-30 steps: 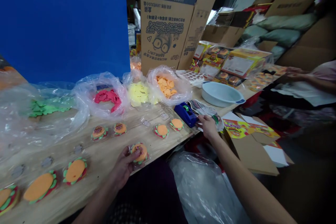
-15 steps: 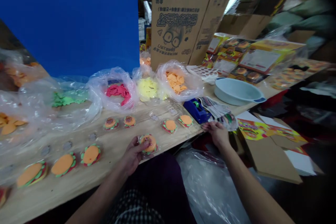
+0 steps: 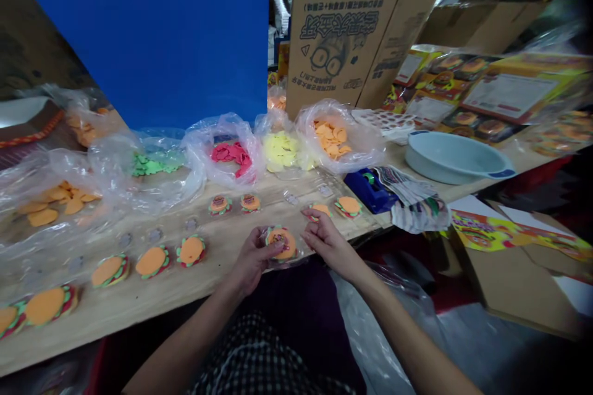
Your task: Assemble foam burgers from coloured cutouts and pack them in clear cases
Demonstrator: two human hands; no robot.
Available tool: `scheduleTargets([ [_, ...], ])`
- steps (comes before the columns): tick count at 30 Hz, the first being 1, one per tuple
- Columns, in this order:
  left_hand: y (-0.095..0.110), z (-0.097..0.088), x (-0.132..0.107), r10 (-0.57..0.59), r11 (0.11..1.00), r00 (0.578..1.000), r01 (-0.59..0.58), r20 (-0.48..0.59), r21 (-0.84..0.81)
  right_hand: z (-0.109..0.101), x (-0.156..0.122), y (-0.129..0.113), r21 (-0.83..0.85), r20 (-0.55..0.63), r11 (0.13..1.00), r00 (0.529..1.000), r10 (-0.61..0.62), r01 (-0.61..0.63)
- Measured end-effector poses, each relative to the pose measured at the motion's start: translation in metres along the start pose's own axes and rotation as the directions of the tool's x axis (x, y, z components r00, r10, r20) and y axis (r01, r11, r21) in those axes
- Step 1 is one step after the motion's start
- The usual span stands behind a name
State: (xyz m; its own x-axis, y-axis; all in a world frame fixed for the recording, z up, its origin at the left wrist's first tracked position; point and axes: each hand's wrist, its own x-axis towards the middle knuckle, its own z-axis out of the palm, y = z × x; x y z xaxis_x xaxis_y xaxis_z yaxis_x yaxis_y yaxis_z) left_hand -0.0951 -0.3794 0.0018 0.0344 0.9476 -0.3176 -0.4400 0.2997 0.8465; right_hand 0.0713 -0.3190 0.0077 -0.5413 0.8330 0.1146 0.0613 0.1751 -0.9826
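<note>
My left hand (image 3: 252, 256) grips a foam burger piece (image 3: 281, 242) wrapped in a small clear bag, at the near edge of the wooden table (image 3: 199, 287). My right hand (image 3: 324, 241) sits just right of it, fingers curled and touching the bag's edge. Two more foam burgers (image 3: 340, 207) lie beyond my right hand. Other burgers lie in a row to the left (image 3: 152, 259), with a further pair (image 3: 234, 203) mid-table.
Clear bags of foam cut-outs line the back: orange (image 3: 331, 139), yellow (image 3: 280, 151), red (image 3: 231, 153), green (image 3: 151, 163). A blue tape dispenser (image 3: 370, 188), sticker sheets (image 3: 417, 200), a pale basin (image 3: 451, 157), cardboard boxes (image 3: 347, 24) and a blue board (image 3: 152, 31) stand around.
My right hand left the sticker sheets by the tape dispenser and came left to the bagged burger in my left hand. The view swung to the left.
</note>
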Motion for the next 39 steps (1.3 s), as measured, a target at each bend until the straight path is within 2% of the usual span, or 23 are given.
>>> scheduleTargets([
  [4,0.004,-0.003,-0.012,0.015,1.0,1.0,-0.015,-0.006,-0.024,0.01,0.003,0.007,-0.117,-0.017,0.993,0.999,-0.027,0.025],
  [7,0.005,-0.006,-0.017,0.004,0.998,1.0,-0.004,-0.002,-0.055,0.015,0.002,0.006,-0.034,-0.001,0.999,1.0,0.021,-0.021],
  [10,0.004,-0.01,-0.021,-0.008,0.997,1.0,0.008,-0.007,-0.083,0.016,0.001,0.01,0.092,0.006,0.988,0.993,0.12,-0.12],
  [11,0.004,-0.011,-0.022,-0.008,0.996,1.0,0.007,-0.013,-0.085,0.016,-0.001,0.013,0.101,-0.05,0.985,0.988,0.144,-0.138],
  [13,0.005,-0.014,-0.025,0.006,0.997,1.0,-0.008,-0.026,-0.076,0.016,-0.005,0.016,0.033,-0.281,0.992,0.951,0.129,-0.125],
  [15,0.006,-0.018,-0.026,0.026,0.998,0.999,-0.028,-0.036,-0.056,0.017,-0.011,0.014,-0.147,-0.526,0.985,0.851,0.003,-0.094],
  [16,0.007,-0.019,-0.027,0.035,0.998,0.999,-0.037,-0.041,-0.044,0.02,-0.015,0.01,-0.256,-0.579,0.963,0.811,-0.081,-0.086],
  [17,0.008,-0.021,-0.028,0.043,0.998,0.998,-0.045,-0.046,-0.034,0.023,-0.018,0.006,-0.358,-0.578,0.93,0.801,-0.157,-0.076],
  [19,0.009,-0.024,-0.03,0.06,0.998,0.997,-0.061,-0.053,-0.017,0.034,-0.023,-0.004,-0.508,-0.472,0.86,0.849,-0.237,-0.043],
  [21,0.011,-0.026,-0.033,0.072,0.997,0.996,-0.072,-0.044,-0.007,0.047,-0.024,-0.011,-0.55,-0.348,0.835,0.912,-0.215,-0.013],
  [23,0.013,-0.028,-0.037,0.076,0.997,0.997,-0.076,-0.02,-0.01,0.059,-0.022,-0.013,-0.461,-0.277,0.887,0.954,-0.114,-0.028],
  [25,0.016,-0.031,-0.041,0.074,0.997,0.997,-0.074,0.005,-0.028,0.07,-0.018,-0.012,-0.241,-0.209,0.967,0.978,0.027,-0.078],
  [27,0.02,-0.036,-0.045,0.063,0.997,0.998,-0.062,0.023,-0.051,0.079,-0.014,-0.01,0.01,-0.15,0.991,0.98,0.133,-0.132],
  [30,0.026,-0.048,-0.044,-0.012,0.999,0.999,0.014,0.05,-0.043,0.093,-0.011,-0.007,0.25,-0.161,0.952,0.962,0.222,-0.178],
  [33,0.033,-0.064,-0.033,-0.118,0.993,0.993,0.118,0.026,0.022,0.107,-0.008,0.0,0.405,-0.225,0.884,0.912,0.344,-0.234],
  [36,0.042,-0.076,-0.016,-0.18,0.978,0.984,0.179,-0.001,0.109,0.119,-0.005,0.012,0.512,-0.25,0.813,0.857,0.451,-0.278],
  [39,0.05,-0.082,0.0,-0.239,0.96,0.97,0.227,0.054,0.162,0.122,0.0,0.023,0.589,-0.229,0.759,0.843,0.486,-0.278],
])
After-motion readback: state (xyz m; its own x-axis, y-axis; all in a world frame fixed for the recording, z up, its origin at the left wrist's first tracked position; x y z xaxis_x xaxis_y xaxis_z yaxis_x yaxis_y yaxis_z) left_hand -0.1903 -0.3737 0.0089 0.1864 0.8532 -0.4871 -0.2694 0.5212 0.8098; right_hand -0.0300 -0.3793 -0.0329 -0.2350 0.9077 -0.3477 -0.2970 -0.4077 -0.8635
